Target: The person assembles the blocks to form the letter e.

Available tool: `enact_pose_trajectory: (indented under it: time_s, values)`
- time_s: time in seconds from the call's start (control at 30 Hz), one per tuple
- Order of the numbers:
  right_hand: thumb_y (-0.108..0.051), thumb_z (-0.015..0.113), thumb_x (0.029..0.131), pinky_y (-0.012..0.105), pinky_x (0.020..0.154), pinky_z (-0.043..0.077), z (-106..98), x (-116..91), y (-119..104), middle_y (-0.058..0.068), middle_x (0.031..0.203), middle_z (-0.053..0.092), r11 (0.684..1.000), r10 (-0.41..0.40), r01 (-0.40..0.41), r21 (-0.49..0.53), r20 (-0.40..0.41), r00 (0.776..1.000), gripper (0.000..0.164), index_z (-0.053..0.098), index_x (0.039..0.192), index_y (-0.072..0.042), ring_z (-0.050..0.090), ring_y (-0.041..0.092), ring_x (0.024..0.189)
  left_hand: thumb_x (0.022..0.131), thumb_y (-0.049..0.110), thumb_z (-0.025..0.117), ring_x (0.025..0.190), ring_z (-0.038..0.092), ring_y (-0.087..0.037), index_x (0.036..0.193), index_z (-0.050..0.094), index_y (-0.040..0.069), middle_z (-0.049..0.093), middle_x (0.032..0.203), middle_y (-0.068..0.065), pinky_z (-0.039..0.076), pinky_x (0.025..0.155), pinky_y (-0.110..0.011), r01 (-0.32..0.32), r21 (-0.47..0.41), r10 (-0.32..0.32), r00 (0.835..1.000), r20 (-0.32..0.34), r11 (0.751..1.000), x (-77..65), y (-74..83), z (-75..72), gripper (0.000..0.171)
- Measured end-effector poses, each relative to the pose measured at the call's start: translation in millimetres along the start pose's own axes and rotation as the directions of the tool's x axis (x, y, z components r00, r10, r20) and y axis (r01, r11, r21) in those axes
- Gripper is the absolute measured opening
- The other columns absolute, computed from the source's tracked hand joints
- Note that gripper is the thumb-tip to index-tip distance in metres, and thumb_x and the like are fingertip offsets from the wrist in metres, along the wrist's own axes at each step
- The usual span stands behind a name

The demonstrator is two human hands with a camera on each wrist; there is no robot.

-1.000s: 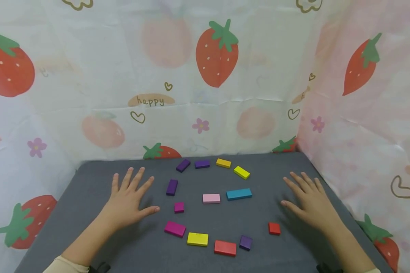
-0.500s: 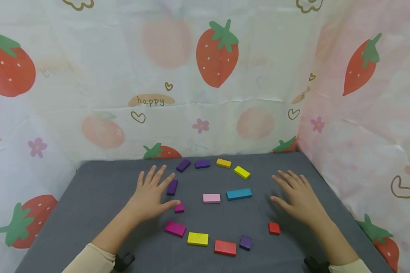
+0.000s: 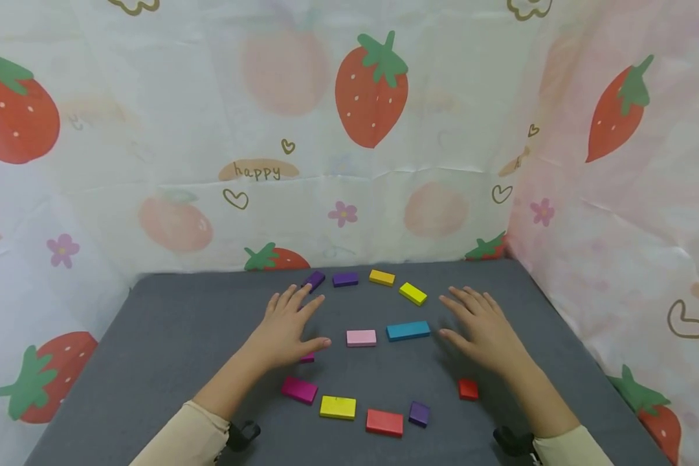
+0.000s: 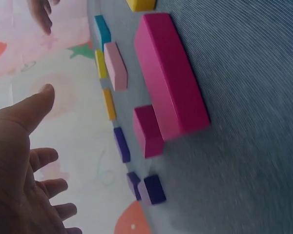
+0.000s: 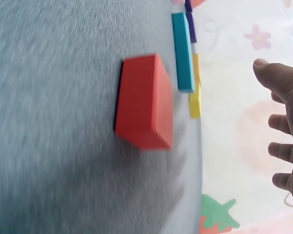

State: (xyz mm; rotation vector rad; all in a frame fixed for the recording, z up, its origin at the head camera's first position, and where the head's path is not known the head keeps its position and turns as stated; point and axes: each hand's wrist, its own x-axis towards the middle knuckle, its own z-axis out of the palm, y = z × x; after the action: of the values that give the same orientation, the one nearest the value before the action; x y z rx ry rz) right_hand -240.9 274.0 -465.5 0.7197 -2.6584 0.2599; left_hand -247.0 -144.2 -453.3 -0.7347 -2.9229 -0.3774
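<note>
Left hand point(image 3: 284, 332) spread wide, empty, partly hiding small magenta block point(image 3: 307, 358) in head view. Right hand point(image 3: 483, 331) likewise, near blue block point(image 3: 408, 331). Pink block point(image 3: 361, 338) between, on counter point(image 3: 192, 317). Seemingly pre-grasp; next move calls for lowering, pinching.

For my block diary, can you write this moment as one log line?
left hand: hovering, holding nothing | right hand: hovering, holding nothing | pink block, blue block: lying on gray cloth between hands
</note>
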Motion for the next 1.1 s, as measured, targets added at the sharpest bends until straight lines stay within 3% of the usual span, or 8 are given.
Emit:
enact_pose_trajectory:
  time_s: [0.27,0.6,0.83,1.1]
  values:
    - [-0.039,0.076,0.092,0.066,0.117,0.024,8,13,-11,0.014,0.156,0.046,1.000,0.000,-0.001,0.029,0.030,1.000,0.068,0.051,0.151,-0.015,0.038,0.042,0.145,0.089,0.059,0.071,0.154,0.023,-0.041,0.158,0.040,0.019,0.030,0.166,-0.012,0.018,0.121,-0.064,0.011,-0.036,-0.009,0.999,0.041,0.999,15.1,13.8,7.9,0.086]
    - [-0.034,0.081,0.089,0.065,0.116,0.030,20,31,-21,0.013,0.155,0.048,0.989,0.001,-0.005,0.148,0.029,1.000,0.067,0.055,0.147,-0.013,0.043,0.038,0.143,0.089,0.055,0.074,0.151,0.030,-0.035,0.157,0.042,0.019,0.036,0.163,-0.009,0.025,0.121,-0.058,0.038,-0.137,-0.030,0.998,0.057,0.990,32.5,27.0,14.9,0.083]
    - [-0.032,0.081,0.089,0.064,0.114,0.032,29,43,-29,0.015,0.153,0.049,0.972,0.028,-0.054,0.228,0.118,0.993,0.067,0.055,0.148,-0.015,0.044,0.039,0.142,0.088,0.050,0.077,0.149,0.036,-0.032,0.154,0.047,0.017,0.043,0.158,-0.007,0.032,0.118,-0.057,0.041,-0.239,-0.022,0.997,0.080,0.970,44.3,31.9,26.9,0.079]
    - [-0.029,0.081,0.090,0.063,0.112,0.035,40,52,-33,0.012,0.148,0.054,0.938,0.049,-0.126,0.322,0.237,0.970,0.061,0.059,0.145,-0.015,0.045,0.038,0.140,0.089,0.043,0.078,0.144,0.041,-0.030,0.148,0.054,0.016,0.047,0.154,-0.008,0.037,0.116,-0.054,0.082,-0.348,-0.029,0.988,0.154,0.934,54.5,38.3,42.6,0.069]
